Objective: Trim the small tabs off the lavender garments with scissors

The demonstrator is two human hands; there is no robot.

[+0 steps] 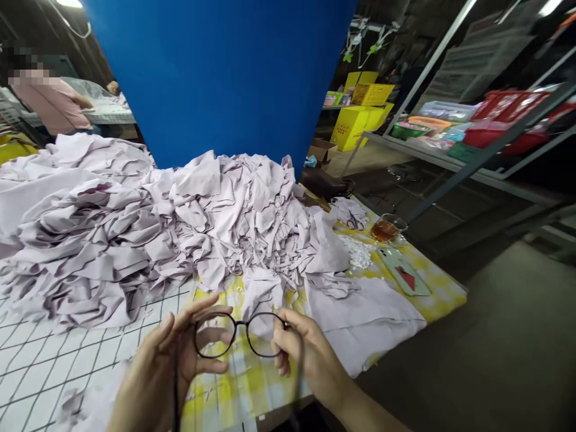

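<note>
A pair of dark round-rimmed eyeglasses (242, 323) is in front of me, with the lenses facing away and the temples pointing toward me. My right hand (310, 351) pinches the frame at its right hinge between thumb and fingers. Around the left lens, my left hand (164, 360) has its fingers spread apart; some show through the lens, and whether they touch the rim is unclear. Beyond the hands lies a large heap of pale lilac fabric pieces (238, 204). A flatter fabric piece (364, 318) lies to the right of my right hand.
Black-handled scissors (354, 222), a glass of brown liquid (387, 229) and a phone (405, 273) sit on the yellow checked cloth (443, 294) at right. A blue panel (220, 78) rises behind the heap. A shelf (432, 153) holds baskets. A person (49, 105) works at far left.
</note>
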